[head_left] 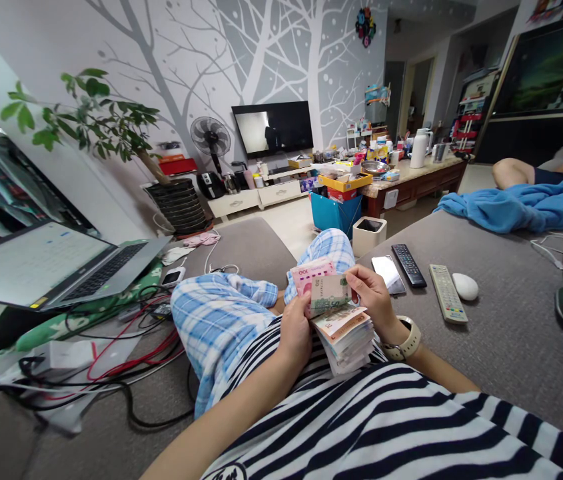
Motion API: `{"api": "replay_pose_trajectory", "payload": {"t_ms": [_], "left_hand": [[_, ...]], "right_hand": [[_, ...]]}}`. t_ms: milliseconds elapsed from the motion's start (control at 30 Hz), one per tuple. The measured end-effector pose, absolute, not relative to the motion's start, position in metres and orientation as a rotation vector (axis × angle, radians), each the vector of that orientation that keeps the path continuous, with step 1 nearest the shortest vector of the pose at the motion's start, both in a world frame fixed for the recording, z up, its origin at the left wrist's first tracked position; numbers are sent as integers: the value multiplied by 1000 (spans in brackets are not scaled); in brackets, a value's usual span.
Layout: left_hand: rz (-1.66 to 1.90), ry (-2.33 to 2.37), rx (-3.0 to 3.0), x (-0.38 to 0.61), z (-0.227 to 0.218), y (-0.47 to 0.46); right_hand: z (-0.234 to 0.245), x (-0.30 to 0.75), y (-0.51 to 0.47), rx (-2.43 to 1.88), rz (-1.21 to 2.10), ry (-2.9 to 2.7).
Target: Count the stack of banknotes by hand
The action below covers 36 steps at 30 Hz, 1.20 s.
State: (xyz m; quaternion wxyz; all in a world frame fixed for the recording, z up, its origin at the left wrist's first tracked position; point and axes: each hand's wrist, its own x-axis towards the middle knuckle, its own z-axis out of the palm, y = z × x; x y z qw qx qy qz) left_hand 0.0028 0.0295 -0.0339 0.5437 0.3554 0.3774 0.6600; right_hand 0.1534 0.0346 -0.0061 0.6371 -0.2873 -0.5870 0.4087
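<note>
A thick stack of banknotes (346,341) rests in my left hand (296,333), whose fingers wrap its lower edge. Above it, several notes fan upward, with a pink 100-yuan note (312,275) behind a pale green banknote (330,293). My right hand (370,299) pinches the right side of these upper notes between thumb and fingers. A beige strap watch (404,341) sits on my right wrist. Both hands are above my lap, over blue plaid trousers (224,327) and a navy-and-white striped shirt (361,427).
A laptop (61,270) and tangled red and black cables (136,353) lie to the left on the grey sofa. To the right are a smartphone (388,275), remote controls (408,265) and a white mouse (465,287). Another person's legs (516,173) and a blue blanket (526,203) lie at the right.
</note>
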Motion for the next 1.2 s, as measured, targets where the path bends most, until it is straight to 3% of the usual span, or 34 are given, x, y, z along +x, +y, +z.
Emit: {"api": "replay_pose_trajectory", "payload": {"t_ms": [1200], "left_hand": [[1566, 929, 815, 6, -22, 25]], "right_hand": [[-6, 153, 35, -653, 947, -1342]]}}
